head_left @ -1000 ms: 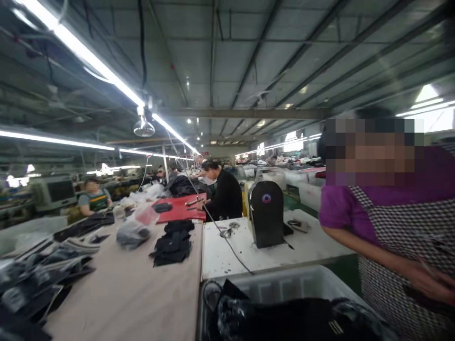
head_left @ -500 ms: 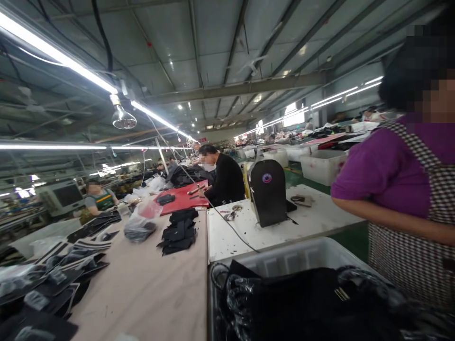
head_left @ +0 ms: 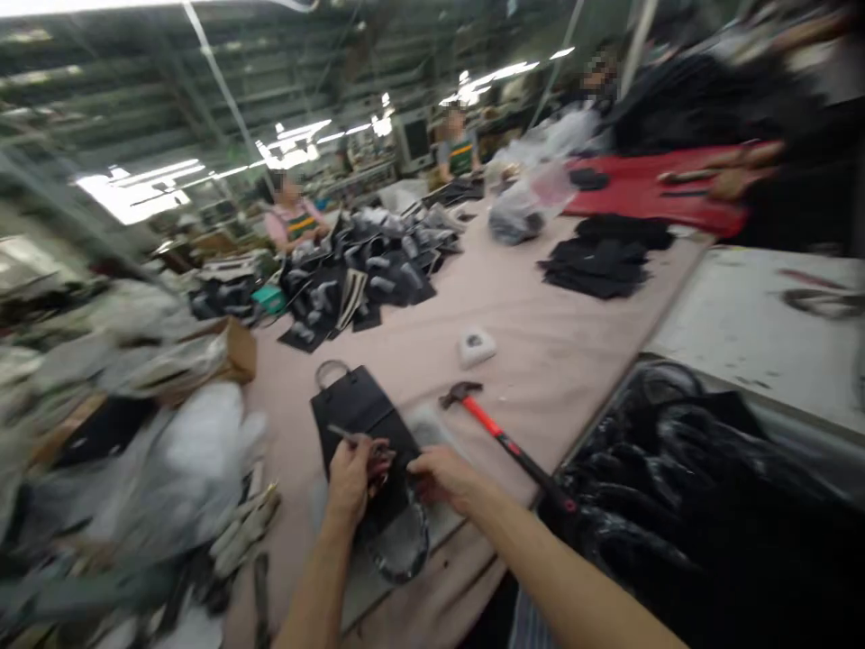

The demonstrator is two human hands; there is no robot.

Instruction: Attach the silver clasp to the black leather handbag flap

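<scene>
Nearby, hammer beside the black bag.

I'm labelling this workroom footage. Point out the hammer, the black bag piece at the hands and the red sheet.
Hammer (head_left: 501, 436), head view: on the middle of its handle.
Black bag piece (head_left: 373, 420), head view: on its flat face.
Red sheet (head_left: 641, 198), head view: on a bare part.

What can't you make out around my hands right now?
All in the head view:
- Thin tool: left hand hides part; blur hides its kind.
- Black piece: left hand covers part.
- Right hand: blur hides whether it pinches.
- White block: dark middle too small.
- Dark bundle, right: cut off by the edge.
</scene>
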